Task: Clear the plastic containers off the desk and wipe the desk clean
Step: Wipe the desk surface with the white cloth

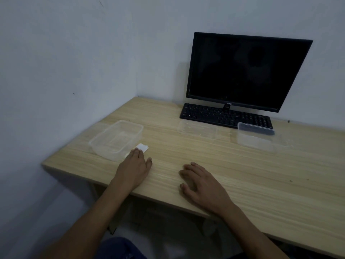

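Dim corner room, pale walls; a wooden bench (pixel 205 156) is being viewed from above, with a dark monitor (pixel 246 70) and keyboard (pixel 224 115) at the back. Three clear containers are lying on it: a tub (pixel 115 139) at left, a shallow tray (pixel 197 129) mid-bench, a second tub (pixel 255 136) touching the keyboard's front edge. The left hand (pixel 135 169) is being pressed flat on a white tissue (pixel 142 147) just beside the left tub, fingers loosely spread. The right hand (pixel 202 182) is resting open and empty. Containers are being judged light, thin-walled, slippery, easily flexed; the stiffer rims are being favoured for gripping.
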The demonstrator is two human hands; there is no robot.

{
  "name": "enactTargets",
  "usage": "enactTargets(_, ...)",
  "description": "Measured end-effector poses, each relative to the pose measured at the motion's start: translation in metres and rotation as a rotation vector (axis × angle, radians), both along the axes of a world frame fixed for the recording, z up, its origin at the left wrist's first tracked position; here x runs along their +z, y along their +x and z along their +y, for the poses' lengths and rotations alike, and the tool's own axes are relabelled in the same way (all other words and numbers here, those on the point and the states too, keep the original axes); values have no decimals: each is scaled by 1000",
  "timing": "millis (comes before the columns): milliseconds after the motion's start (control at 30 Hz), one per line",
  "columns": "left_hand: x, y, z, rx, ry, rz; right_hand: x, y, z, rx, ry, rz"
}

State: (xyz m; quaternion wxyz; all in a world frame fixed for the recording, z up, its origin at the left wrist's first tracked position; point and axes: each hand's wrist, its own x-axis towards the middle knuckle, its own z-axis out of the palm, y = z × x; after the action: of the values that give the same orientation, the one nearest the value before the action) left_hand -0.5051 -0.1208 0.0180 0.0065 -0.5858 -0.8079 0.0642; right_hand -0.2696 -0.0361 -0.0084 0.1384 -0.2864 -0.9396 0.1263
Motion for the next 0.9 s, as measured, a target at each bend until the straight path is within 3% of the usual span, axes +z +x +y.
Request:
enactTargets(100, -4, 9, -5, -57, -25, 54, 0, 0, 1, -9, -11, 0)
enactTargets(333, -17, 57, -35, -223, 92, -73, 2, -2, -1, -29, 0, -30)
enactTargets(700, -9, 33, 8, 14, 276, -320, 5, -2, -4, -33, 5, -23)
enactTargets(900, -15, 51, -1, -51, 300, -288, 2, -2, -2, -48, 11, -8)
